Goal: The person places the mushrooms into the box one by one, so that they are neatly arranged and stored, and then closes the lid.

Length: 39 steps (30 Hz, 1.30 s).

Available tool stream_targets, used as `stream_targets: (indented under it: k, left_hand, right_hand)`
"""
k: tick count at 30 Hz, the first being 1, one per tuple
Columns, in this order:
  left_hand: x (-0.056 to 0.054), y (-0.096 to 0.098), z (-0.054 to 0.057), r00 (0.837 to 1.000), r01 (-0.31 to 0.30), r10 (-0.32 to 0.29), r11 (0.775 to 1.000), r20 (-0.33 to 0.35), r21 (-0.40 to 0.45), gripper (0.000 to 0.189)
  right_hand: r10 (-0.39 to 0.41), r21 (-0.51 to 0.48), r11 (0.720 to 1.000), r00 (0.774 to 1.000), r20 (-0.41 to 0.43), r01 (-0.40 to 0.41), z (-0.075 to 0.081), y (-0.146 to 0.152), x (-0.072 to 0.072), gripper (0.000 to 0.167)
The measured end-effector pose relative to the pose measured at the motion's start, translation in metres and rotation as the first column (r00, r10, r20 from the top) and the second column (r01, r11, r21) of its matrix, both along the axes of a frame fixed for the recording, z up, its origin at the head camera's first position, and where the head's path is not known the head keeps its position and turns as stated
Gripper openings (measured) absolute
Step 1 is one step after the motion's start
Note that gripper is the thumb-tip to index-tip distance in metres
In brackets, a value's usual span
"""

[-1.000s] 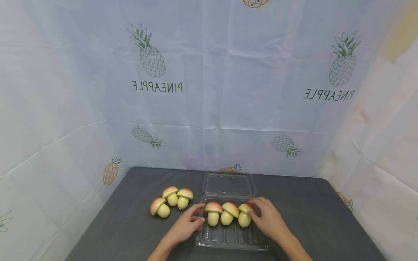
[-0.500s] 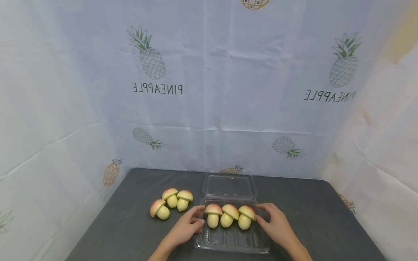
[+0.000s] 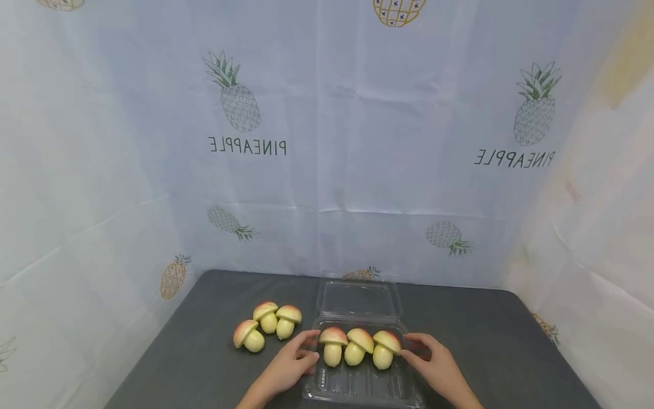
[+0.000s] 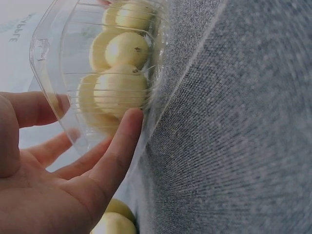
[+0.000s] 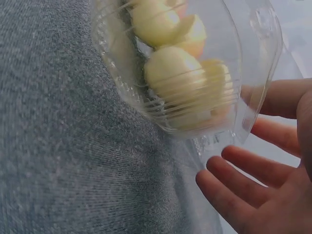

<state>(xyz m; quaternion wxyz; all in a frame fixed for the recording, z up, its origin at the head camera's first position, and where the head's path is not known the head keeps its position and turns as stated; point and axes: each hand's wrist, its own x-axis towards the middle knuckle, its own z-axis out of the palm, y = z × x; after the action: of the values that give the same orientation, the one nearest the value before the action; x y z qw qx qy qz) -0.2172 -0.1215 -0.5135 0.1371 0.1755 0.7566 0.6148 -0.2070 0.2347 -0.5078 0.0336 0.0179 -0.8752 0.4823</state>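
Note:
A clear plastic clamshell container (image 3: 365, 393) lies on the table with its lid (image 3: 357, 298) folded back, away from me. Three mushrooms (image 3: 355, 347) with pale yellow stems and red-tinged caps stand in a row in its base. My left hand (image 3: 287, 366) grips the left side, thumb over the rim and the other fingers along the outer wall (image 4: 119, 146). At the right side, my right hand (image 3: 435, 366) pinches the rim between thumb and forefinger. Its other fingers (image 5: 243, 168) spread loosely below the rim in the right wrist view.
Several similar items are not here; three more mushrooms (image 3: 265, 326) lie grouped on the dark grey table (image 3: 490, 341) to the left of the container. A white curtain (image 3: 357, 142) printed with pineapples hangs along the back and both sides.
My right hand has left the rightmost mushroom and moved right to the container's rim. The left hand stays at the left side. The head view has tilted slightly upward.

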Motion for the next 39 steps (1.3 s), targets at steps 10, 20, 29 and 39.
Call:
stream_targets:
  k: [10,20,29,39]
  left_hand:
    - [0.002,-0.003,-0.001,1.0,0.002,-0.002,1.0,-0.002,0.012,0.05]
    - [0.002,-0.003,0.0,1.0,-0.01,0.009,1.0,0.024,0.027,0.05]
    - [0.002,-0.008,0.005,1.0,-0.016,0.017,0.999,-0.017,0.029,0.051]
    - [-0.004,-0.017,0.015,0.972,-0.128,0.102,0.985,-0.211,-0.112,0.036]
  right_hand:
    - [0.176,-0.162,0.973,0.983,0.05,-0.166,-0.006,0.008,0.0,0.043]
    - [0.221,-0.218,0.954,0.974,0.057,-0.204,-0.01,0.009,-0.005,0.043]
    - [0.256,-0.24,0.94,0.966,0.035,-0.241,-0.009,0.01,-0.006,0.043]
    - [0.261,-0.247,0.938,0.965,0.035,-0.245,-0.008,0.014,-0.006,0.044]
